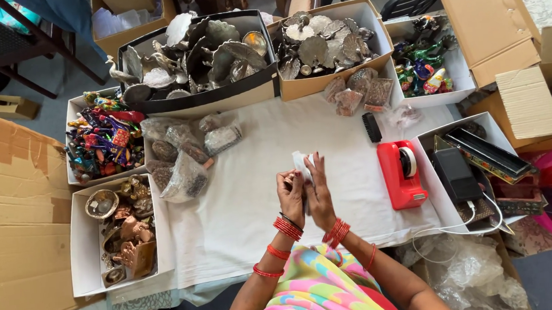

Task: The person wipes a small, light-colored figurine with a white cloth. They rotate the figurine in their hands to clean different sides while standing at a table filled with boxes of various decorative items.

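Note:
My left hand (pixel 290 193) and my right hand (pixel 320 190) are raised together over the middle of a white cloth-covered table (pixel 241 208). Between them they pinch a small clear plastic bag (pixel 301 164), its top sticking up above my fingertips. What is inside the bag is hidden by my fingers. Both wrists carry red bangles. Several filled clear packets (pixel 183 155) of dark small items lie to the left of my hands.
A red tape dispenser (pixel 401 173) and a black brush (pixel 371 127) sit to the right. Boxes of metal ornaments (pixel 199 54), colourful figurines (pixel 102 137) and brass pieces (pixel 124 228) ring the table. Cardboard cartons (pixel 18 222) stand left and right. A chair (pixel 7 37) stands at the far left.

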